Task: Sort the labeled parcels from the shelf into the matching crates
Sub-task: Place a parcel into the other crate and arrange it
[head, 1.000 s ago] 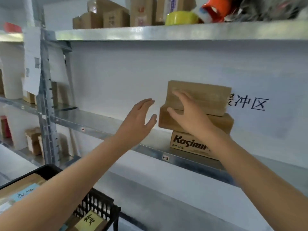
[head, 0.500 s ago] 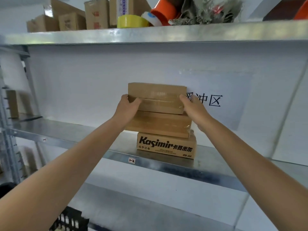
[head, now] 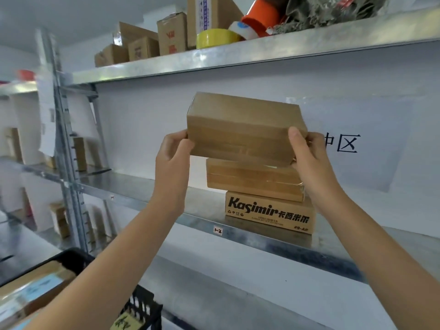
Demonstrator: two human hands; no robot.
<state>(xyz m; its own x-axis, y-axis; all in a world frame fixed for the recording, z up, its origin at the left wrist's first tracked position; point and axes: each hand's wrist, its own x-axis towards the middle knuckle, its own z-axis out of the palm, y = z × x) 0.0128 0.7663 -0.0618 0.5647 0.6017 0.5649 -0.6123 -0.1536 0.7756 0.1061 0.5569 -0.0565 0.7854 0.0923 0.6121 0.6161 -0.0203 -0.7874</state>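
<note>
1. Shows the top parcel (head: pixel 242 129) lifted off the stack; half a second ago it lay flat on the pile. Now held directly above the Kasimir box (head: pixel 269 211), tipped slightly toward the camera.
2. Gripped at both short ends: left hand (head: pixel 175 151) curled round the left end, right hand (head: pixel 307 151) round the right end, thumb on the front face.
3. Probably marks the pick as done and the carry about to begin. No label visible on the faces turned this way, so likely needs turning and reading before a crate is chosen.
4. Leaves two on the shelf (head: pixel 147 186): one plain brown parcel (head: pixel 252 179) resting on the Kasimir box, plus that box itself. Three parcels counted with the one in hand.
5. One black crate (head: pixel 142 303) in view, below and left of the Kasimir box, with a yellow tag (head: pixel 123 323) on its rim and at least one blue-labelled parcel (head: pixel 31 289) inside.
6. High above the Kasimir box, on the upper shelf: three tape rolls, one yellow (head: pixel 215 38), one orange (head: pixel 260 19), one white. Several cartons beside them, too overlapped for an exact count.
</note>
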